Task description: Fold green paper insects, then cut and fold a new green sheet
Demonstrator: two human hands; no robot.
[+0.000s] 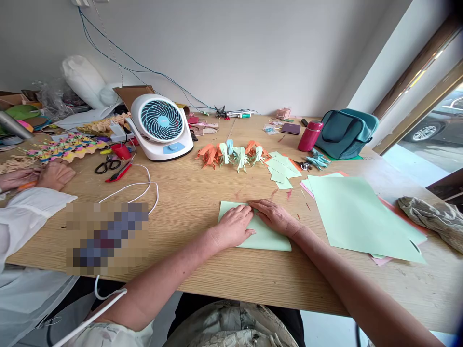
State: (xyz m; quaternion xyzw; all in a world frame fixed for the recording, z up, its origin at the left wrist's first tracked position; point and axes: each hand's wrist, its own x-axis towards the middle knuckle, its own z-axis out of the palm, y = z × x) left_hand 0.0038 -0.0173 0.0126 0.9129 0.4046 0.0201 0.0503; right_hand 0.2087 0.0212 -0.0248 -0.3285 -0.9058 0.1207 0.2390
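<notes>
A folded sheet of pale green paper (265,236) lies flat on the wooden table in front of me. My left hand (236,224) rests on its left part, palm down, with the fingers stretched toward the upper edge. Touching the same edge from the right, my right hand (275,216) lies flat with its fingertips close to those of the left. Both hands press on the paper rather than grip it. Beyond them stand several folded paper figures (239,156) in green and orange, beside a pile of small green paper pieces (283,167).
Large green sheets (361,217) lie at right, near a crumpled camouflage cloth (430,219). Behind are a pink bottle (310,135) and teal bag (343,135). A white fan (162,127), scissors (107,165) and a red cutter (119,172) lie left, near another person's hands (56,176).
</notes>
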